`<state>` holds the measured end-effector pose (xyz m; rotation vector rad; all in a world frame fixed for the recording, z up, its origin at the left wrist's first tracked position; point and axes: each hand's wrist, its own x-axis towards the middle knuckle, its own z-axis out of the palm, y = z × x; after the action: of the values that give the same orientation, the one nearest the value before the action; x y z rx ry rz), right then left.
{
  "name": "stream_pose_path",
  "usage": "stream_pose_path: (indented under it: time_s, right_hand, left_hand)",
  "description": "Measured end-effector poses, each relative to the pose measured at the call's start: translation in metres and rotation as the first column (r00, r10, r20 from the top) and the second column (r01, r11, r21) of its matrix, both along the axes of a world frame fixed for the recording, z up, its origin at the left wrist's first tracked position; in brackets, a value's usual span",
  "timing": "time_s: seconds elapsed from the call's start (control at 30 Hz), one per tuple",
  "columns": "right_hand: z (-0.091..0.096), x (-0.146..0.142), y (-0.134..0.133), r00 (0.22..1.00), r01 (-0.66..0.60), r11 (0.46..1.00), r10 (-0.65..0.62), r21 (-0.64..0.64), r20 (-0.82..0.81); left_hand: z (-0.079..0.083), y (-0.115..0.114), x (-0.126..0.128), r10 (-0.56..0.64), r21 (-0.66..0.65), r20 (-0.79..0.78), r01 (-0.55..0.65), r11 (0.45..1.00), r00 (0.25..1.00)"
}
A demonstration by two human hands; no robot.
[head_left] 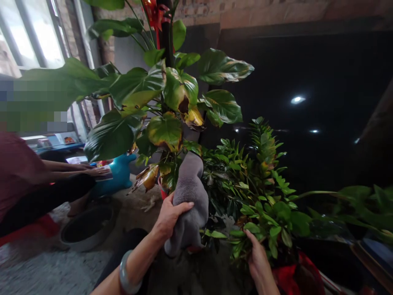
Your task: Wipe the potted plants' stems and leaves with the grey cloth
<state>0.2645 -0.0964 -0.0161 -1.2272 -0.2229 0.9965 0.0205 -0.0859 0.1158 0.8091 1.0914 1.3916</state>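
Cloth (190, 184), soft and grey, is bunched at the centre of the view, slightly towards six o'clock. Its long axis runs close to upright, the narrow rounded end pointing just past twelve o'clock and the loose, folded end hanging between six and seven. The left hand (170, 217) grips it from the nine o'clock side, thumb laid across the front towards three; a pale bracelet (124, 268) rings that wrist.

From the cloth, the right hand (259, 256) lies at four o'clock, well apart from it, its thumb up at the leaves of a low bushy plant (281, 211). The other fingers are mostly hidden, so I cannot tell whether they close on anything.

At twelve o'clock rises a tall plant (166, 129) with broad glossy leaves, several yellowed and browned at the edges. The cloth's upper end meets its lowest leaves in the view; whether they touch is unclear. A red ribbon (155, 18) hangs high on the stem.

Between nine and ten, a co-worker's hands (93, 172) reach to a blue object (119, 176). A dark basin (87, 229) sits between eight and nine.
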Motion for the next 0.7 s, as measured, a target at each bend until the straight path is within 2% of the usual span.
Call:
stream_pose_path:
  time_s: [0.07, 0.17, 0.23, 0.3, 0.43, 0.5, 0.53, 0.57, 0.63, 0.7]
  right_hand:
    - [0.001, 0.000, 0.000, 1.000, 0.005, 1.000, -0.004, 0.001, -0.004]
    - [0.001, 0.003, 0.000, 1.000, 0.017, 1.000, -0.017, -0.011, 0.002]
    - [0.000, 0.005, -0.001, 1.000, 0.010, 1.000, -0.009, -0.024, 0.006]
    - [-0.002, 0.006, -0.001, 1.000, -0.007, 1.000, 0.007, -0.019, 0.006]
    - [-0.003, 0.004, -0.003, 0.999, -0.029, 0.999, 0.029, 0.014, 0.014]
    - [-0.002, 0.002, -0.003, 0.999, -0.041, 0.999, 0.041, 0.013, 0.014]
    - [-0.001, 0.001, -0.002, 0.999, -0.044, 0.999, 0.043, 0.010, 0.011]
    - [0.000, 0.001, -0.002, 0.999, -0.043, 0.999, 0.043, 0.009, 0.008]
    - [0.001, 0.001, -0.002, 0.999, -0.035, 0.999, 0.035, 0.008, 0.003]
    - [0.002, 0.002, -0.002, 1.000, -0.028, 1.000, 0.028, 0.007, 0.000]
  left_hand:
    - [-0.018, 0.000, 0.005, -0.074, -0.095, 0.001, 0.074, 0.993, 0.997]
    - [-0.051, -0.013, 0.010, -0.221, -0.266, -0.017, 0.209, 0.941, 0.975]
    - [-0.060, -0.023, 0.012, -0.284, -0.301, 0.011, 0.274, 0.913, 0.959]
    - [-0.051, -0.029, 0.012, -0.280, -0.256, 0.033, 0.279, 0.925, 0.959]
    - [-0.005, -0.019, 0.016, -0.139, -0.014, -0.011, 0.139, 0.990, 0.990]
    - [0.012, -0.009, 0.021, -0.124, 0.097, 0.008, 0.122, 0.988, 0.992]
    - [0.015, -0.004, 0.024, -0.143, 0.130, 0.020, 0.139, 0.982, 0.990]
    - [0.014, 0.000, 0.028, -0.168, 0.144, 0.026, 0.162, 0.976, 0.985]
    - [0.002, 0.004, 0.035, -0.226, 0.106, -0.014, 0.226, 0.968, 0.974]
    - [-0.019, 0.002, 0.039, -0.274, -0.022, -0.113, 0.274, 0.962, 0.955]
